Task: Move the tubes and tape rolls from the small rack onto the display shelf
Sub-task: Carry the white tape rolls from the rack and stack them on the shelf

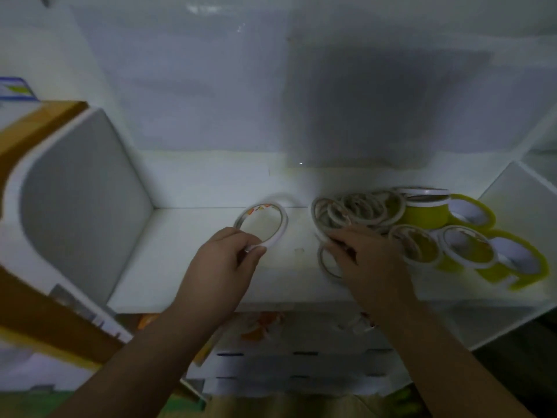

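White thin tape roll (261, 225) pinched by L hand (224, 260), R hand (366, 260) gripping thin rolls (352, 211), 4 yellow rolls (470, 233).

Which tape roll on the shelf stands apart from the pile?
The thin white tape roll pinched by the left hand stands alone; all the others crowd together by the right hand.

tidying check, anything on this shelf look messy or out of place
The thin tape rolls under the right hand lie in a loose overlapping heap, not stacked. The left hand pinches one thin roll apart from it.
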Available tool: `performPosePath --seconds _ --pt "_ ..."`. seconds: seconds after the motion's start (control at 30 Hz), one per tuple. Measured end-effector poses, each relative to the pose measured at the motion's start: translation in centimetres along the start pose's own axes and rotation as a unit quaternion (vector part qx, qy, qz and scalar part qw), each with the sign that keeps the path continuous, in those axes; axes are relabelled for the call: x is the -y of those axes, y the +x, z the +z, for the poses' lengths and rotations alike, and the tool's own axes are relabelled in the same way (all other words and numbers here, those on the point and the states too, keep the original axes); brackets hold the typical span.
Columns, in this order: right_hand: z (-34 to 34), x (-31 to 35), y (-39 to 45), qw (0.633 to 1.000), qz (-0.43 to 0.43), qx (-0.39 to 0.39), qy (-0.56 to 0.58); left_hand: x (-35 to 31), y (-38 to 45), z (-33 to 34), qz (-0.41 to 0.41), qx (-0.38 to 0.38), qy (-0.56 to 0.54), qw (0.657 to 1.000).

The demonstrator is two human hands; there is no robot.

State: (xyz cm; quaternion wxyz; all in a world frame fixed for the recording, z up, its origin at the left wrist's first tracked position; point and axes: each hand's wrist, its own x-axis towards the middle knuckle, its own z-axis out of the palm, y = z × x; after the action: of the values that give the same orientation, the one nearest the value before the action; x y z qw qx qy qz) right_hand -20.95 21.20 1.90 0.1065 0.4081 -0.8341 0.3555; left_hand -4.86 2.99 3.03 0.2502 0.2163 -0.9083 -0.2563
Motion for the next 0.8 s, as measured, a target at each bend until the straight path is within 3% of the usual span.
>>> performPosePath --seconds 0.5,0.8 --pt "8.0 18.9 -9.7 0.995 -0.021 0.097 0.012 9.9 -16.6 -13.9 -0.022 -0.033 -0.068 0.997" --pt "15.6 31.8 -15.6 0.981 -0.083 0.173 0.024 19.0 -26.3 -23.7 -0.060 -0.064 -0.035 0.995"
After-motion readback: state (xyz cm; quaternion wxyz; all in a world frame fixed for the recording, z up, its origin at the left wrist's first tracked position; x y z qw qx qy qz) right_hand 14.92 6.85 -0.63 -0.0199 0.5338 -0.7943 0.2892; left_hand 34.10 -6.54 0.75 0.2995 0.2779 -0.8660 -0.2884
